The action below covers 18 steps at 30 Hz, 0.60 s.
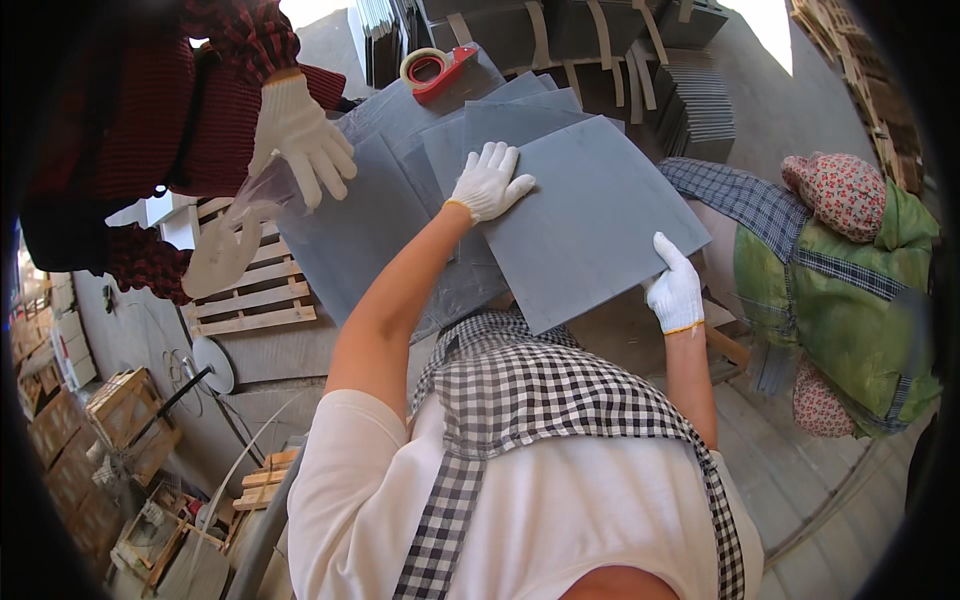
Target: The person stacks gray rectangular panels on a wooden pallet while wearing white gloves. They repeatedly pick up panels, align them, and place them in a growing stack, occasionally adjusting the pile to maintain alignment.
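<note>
A square grey tile (595,215) lies at an angle on top of several more flat grey tiles in front of me. My right hand (675,288), in a white knit glove, grips its right corner, with the thumb on top and the fingers hidden below. White-gloved too, my left hand (490,182) rests flat with fingers spread at the tile's upper left edge, partly over the sheet beneath. Another grey tile (370,225) sits to the left, close to a co-worker's gloved hand (305,140). Clear plastic film (262,190) hangs between that person's two hands.
A red tape dispenser (445,78) stands at the far side of the pile. Stacked grey tiles (695,105) are behind to the right. A wooden pallet (255,285) lies at the left. Another person in green (840,310) bends close on my right.
</note>
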Available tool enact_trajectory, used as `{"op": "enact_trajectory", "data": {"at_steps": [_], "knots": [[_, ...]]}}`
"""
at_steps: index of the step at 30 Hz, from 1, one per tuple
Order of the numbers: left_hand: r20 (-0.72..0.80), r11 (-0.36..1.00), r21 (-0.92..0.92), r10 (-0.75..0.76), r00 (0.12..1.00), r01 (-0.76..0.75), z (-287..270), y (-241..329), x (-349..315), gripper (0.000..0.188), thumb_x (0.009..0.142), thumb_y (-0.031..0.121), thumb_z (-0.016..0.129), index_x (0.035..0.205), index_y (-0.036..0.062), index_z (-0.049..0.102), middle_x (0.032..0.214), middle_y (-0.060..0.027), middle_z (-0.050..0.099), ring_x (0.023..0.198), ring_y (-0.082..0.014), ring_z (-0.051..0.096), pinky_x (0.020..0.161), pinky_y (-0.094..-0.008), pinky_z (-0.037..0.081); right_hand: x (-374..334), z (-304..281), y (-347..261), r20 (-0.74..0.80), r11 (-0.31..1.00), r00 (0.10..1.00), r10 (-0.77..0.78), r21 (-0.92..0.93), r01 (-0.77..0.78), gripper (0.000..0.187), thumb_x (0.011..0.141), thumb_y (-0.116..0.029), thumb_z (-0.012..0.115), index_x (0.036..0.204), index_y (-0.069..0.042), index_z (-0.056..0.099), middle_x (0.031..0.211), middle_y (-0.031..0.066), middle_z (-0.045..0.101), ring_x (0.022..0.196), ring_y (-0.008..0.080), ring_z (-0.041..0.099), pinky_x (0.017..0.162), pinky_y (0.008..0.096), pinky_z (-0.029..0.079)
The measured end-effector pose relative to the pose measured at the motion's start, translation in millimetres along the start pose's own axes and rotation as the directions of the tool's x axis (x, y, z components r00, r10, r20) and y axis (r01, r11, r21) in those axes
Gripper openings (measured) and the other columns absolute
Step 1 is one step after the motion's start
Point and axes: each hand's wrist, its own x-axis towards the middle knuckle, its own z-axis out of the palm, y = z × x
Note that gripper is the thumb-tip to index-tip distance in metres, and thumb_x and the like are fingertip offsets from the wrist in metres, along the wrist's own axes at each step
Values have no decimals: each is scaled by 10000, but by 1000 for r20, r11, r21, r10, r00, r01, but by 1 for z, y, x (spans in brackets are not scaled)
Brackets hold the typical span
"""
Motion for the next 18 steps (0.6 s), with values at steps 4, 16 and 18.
{"op": "enact_trajectory", "data": {"at_steps": [4,16,18], "knots": [[-57,938,-147,308,950,-313,-3,103,15,707,988,538,476,1406,-32,442,1451,-273,440,1371,-439,386,1128,-519,312,0,-3,2,7,999,1000,14,30,-14,420,943,-44,659,1346,-69,544,1287,107,611,1175,266,615,967,434,565],[-6,963,-162,218,976,-216,58,89,149,530,1014,468,443,1295,26,521,1334,-170,531,1289,-356,466,1049,-494,380,4,-1,14,33,999,999,-35,25,34,369,998,-249,652,1320,-85,577,1268,79,647,1141,236,639,965,423,554],[4,975,-171,148,989,-145,67,50,148,579,1020,457,419,1399,22,470,1394,-174,497,1328,-356,447,1084,-469,361,6,-1,12,39,1000,999,-30,-1,30,363,998,-234,652,1316,-77,577,1275,82,641,1146,237,635,972,421,550]]}}
